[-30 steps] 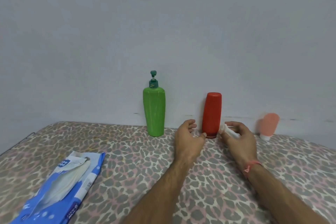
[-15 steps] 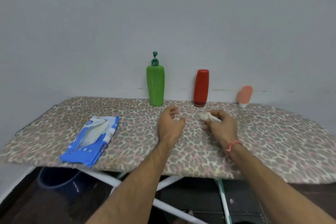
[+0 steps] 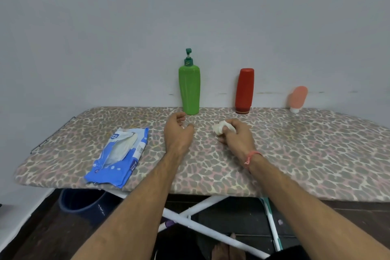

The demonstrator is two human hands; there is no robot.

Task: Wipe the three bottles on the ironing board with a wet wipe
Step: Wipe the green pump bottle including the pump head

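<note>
A dark blue round plastic bucket (image 3: 83, 203) sits on the dark floor (image 3: 38, 236), low and far to the left of the grip. White crossed metal legs (image 3: 202, 225) stand directly below the grip. A white and teal upright rod (image 3: 272, 225) stands below it, slightly right. A plain grey wall (image 3: 190, 10) rises behind it.

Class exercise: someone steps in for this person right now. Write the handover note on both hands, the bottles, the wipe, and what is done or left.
Left hand: open, empty, over the ironing board.
Right hand: grip on a bunched wet wipe.
Green pump bottle, red bottle and small pink bottle stand along the wall; no hand touches any.
Wipe pack lies open at left.
Whether any bottle has been wiped cannot be told; check all three.
</note>
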